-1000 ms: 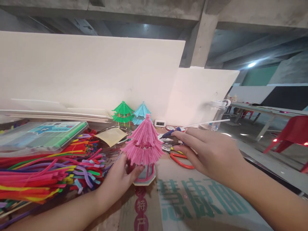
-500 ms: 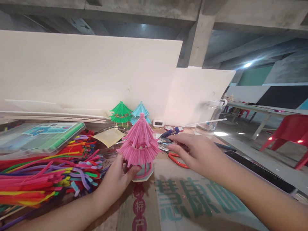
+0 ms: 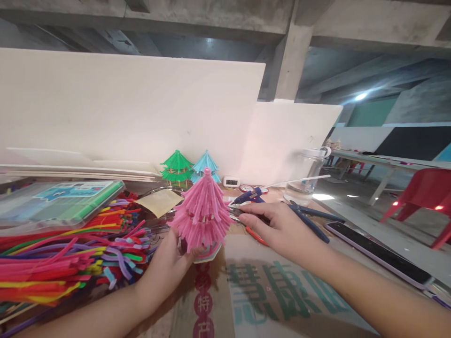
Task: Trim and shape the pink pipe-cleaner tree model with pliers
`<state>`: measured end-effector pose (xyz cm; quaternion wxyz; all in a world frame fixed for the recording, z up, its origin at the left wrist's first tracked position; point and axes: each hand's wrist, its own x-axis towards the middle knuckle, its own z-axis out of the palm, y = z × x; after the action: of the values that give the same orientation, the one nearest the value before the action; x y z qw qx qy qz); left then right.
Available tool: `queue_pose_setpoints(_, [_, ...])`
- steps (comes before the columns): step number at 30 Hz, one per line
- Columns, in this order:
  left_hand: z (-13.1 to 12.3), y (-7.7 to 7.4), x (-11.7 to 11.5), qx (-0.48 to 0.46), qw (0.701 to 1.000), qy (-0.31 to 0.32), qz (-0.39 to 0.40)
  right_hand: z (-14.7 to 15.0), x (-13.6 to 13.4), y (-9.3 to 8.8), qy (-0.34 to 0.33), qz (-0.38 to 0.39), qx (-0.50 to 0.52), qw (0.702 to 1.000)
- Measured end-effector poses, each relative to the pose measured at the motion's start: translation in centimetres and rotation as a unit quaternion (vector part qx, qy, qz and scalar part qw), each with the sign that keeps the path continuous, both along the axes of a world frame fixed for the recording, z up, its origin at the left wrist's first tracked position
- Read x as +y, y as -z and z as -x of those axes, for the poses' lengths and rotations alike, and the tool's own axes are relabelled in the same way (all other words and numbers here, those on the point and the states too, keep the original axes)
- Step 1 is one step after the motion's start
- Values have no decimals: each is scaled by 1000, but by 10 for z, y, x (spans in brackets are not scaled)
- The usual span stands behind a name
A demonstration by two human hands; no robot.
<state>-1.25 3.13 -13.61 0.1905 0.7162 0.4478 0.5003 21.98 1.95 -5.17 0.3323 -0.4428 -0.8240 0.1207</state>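
Note:
A pink two-tiered pagoda-like model, its roofs made of fuzzy pipe cleaners, stands upright on a pale base in front of me. My left hand grips it low on the left, its fingers partly hidden under the lower roof. To the right, my right hand reaches over orange-handled pliers, thumb and fingers closing about their metal part. Only the dark jaws and a piece of orange handle show. Just beyond lies a blue glue gun. Blue-handled pliers rest beside my right wrist.
Colourful pipe cleaners and a plastic case crowd the left side. Green and light blue models stand behind, near a small digital clock. A clear water jug and a phone are on the right.
My right hand has moved down onto the orange-handled pliers, uncovering the blue-handled pliers. The pink model has tipped slightly toward me, hiding more of its base; my left hand keeps its hold.

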Motion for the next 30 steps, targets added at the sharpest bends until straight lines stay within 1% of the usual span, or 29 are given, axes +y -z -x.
queue_pose_setpoints(8, [-1,0,0,4,1000,-11,1,2,3,4,-4,33,41,999])
queue_pose_setpoints(15, [-2,-2,0,-6,1000,-9,3,2,7,6,-8,41,63,997])
queue_pose_setpoints(22, [-3,-4,-2,-11,1000,-4,14,0,12,10,-38,50,103,993])
queue_pose_setpoints(26, [-3,-3,-1,-14,1000,4,12,0,15,13,-47,60,115,990])
queue_pose_setpoints(30, [-2,-2,-1,-14,1000,-2,11,1,15,14,-43,56,124,990])
